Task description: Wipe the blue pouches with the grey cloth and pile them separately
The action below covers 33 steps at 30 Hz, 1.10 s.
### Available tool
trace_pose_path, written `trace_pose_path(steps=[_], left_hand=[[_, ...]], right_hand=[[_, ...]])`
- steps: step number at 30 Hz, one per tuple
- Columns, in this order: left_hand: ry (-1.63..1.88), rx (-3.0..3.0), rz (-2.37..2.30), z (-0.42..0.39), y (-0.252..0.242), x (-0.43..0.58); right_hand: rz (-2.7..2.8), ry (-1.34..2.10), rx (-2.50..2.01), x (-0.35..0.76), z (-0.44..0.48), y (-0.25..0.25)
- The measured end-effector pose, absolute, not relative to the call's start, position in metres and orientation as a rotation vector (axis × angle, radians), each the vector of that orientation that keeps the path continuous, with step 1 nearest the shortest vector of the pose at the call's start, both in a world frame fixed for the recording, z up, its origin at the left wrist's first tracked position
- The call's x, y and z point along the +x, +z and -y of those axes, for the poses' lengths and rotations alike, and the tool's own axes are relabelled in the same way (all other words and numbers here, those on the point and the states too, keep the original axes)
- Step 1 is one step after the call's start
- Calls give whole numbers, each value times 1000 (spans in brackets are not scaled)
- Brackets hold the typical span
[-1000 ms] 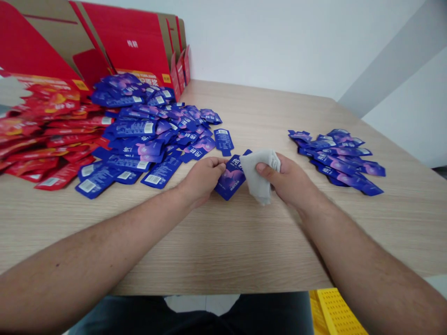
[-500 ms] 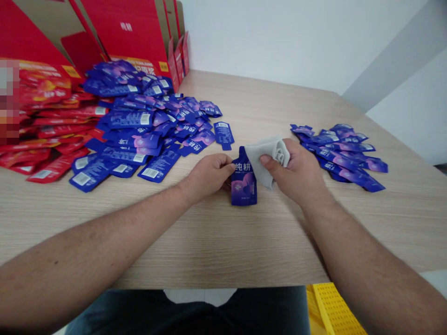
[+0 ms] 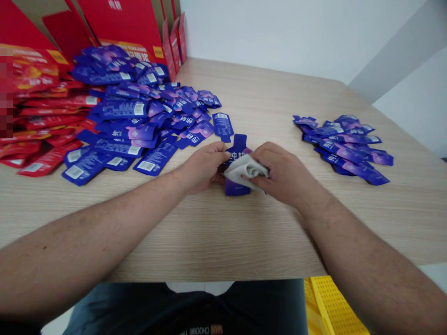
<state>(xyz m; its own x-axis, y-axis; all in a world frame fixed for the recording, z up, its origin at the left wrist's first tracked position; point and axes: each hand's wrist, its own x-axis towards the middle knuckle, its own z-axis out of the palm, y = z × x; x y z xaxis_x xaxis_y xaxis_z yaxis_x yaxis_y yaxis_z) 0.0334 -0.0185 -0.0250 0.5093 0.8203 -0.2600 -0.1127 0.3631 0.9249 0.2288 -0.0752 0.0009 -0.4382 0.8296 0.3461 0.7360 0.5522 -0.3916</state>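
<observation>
My left hand [image 3: 206, 168] pinches the left edge of a blue pouch [image 3: 237, 190] near the middle of the table. Bunched in the closed fingers of my right hand [image 3: 282, 174] is a pale grey cloth [image 3: 244, 168], which lies across the front of that pouch and hides part of its printing. The pouch's narrow top tab points away from me. One more blue pouch [image 3: 222, 124], barcode side up, lies just beyond my left hand.
A large heap of blue pouches [image 3: 122, 109] spreads at the left, beside a pile of red pouches [image 3: 45, 125]. Red cartons [image 3: 122, 23] stand behind them. A smaller group of blue pouches [image 3: 345, 144] lies at the right. Below the table edge is a yellow crate [image 3: 335, 302].
My right hand has moved left with the cloth, from beside the pouch onto its front. My left hand keeps its pinch on the pouch. The view has shifted slightly.
</observation>
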Motion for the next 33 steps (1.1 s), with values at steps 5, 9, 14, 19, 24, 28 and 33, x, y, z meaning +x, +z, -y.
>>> trace_pose_path(steps=[5,9,14,19,24,28,33], left_hand=[[715,995,-816,20,-20,33],[828,903,-818,20,-18,33],[774,891,-790,17,-24,32],[794,841,-775,15,-25,32],[914,834,-866,13,-24,32],[935,832,-827,11,-27,32],[1009,848,-876,16,-26,38]], right_hand=[[2073,24,-1328,225,71,-8],[2365,413,-1011,220,79,-5],[2406,408,-1064,229,78,4],[2202,179,-1212,230,73,-1],[2445,595,-874,222,80,-4],[2299,295,-1103,225,78,-3],[2173,128,-1186,216,77,-10]])
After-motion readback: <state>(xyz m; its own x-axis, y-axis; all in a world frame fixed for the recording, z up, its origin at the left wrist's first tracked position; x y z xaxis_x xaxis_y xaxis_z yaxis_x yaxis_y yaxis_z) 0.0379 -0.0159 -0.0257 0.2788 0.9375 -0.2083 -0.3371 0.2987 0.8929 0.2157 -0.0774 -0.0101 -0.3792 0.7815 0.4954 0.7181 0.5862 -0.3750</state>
